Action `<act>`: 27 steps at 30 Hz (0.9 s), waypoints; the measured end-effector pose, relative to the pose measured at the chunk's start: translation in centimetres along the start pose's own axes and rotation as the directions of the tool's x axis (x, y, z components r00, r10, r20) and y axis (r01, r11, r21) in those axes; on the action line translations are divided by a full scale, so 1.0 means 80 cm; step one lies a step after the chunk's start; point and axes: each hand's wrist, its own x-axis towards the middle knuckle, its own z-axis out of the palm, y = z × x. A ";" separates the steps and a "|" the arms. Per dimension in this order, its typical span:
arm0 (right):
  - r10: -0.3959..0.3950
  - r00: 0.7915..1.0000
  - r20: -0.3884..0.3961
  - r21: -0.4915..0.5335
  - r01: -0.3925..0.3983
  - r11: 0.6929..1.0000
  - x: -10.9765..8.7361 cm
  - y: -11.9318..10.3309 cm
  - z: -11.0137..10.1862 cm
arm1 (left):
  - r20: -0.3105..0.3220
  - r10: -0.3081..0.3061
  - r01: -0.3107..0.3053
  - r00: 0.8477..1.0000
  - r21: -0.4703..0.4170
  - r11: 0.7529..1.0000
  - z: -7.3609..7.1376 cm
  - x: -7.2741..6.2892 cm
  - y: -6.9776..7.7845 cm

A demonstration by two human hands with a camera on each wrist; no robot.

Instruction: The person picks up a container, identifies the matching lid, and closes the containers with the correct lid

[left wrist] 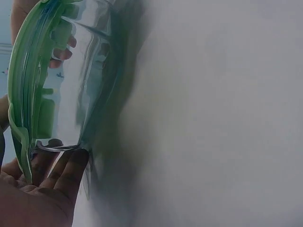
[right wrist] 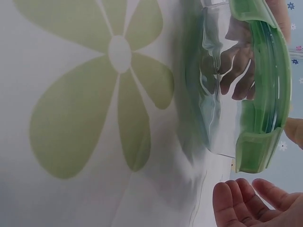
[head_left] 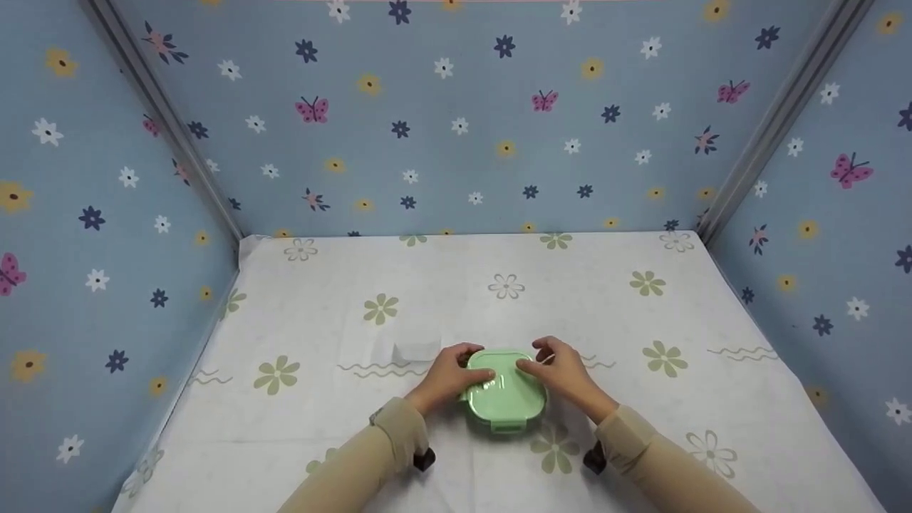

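A food container with a light green lid and a clear body sits on the white cloth in front of the person. My left hand holds its left side, thumb on the lid and fingers against the clear wall. At the right side, my right hand has its thumb at the lid's edge. Its fingers are loosely bent and stand apart from the clear wall in the right wrist view. A green clip lies along the near side, and a green flap sticks outward by the left hand.
The table is covered by a white cloth with green flowers. A pale, see-through item lies left of the container, behind the left hand. Blue flowered walls enclose the back and both sides, with grey posts at the corners.
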 end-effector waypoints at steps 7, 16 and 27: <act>-0.012 1.000 0.000 -0.008 0.012 1.000 0.002 -0.001 0.004 | -0.017 -0.002 0.002 1.000 -0.020 1.000 0.000 -0.003 0.004; -0.035 0.999 0.003 0.016 0.035 0.999 0.006 -0.003 0.012 | -0.033 -0.010 0.008 0.999 -0.038 0.999 -0.003 -0.010 0.011; -0.047 0.999 0.014 0.044 0.046 0.998 0.009 -0.004 0.021 | -0.038 0.002 -0.003 0.999 -0.026 1.000 -0.012 -0.024 0.011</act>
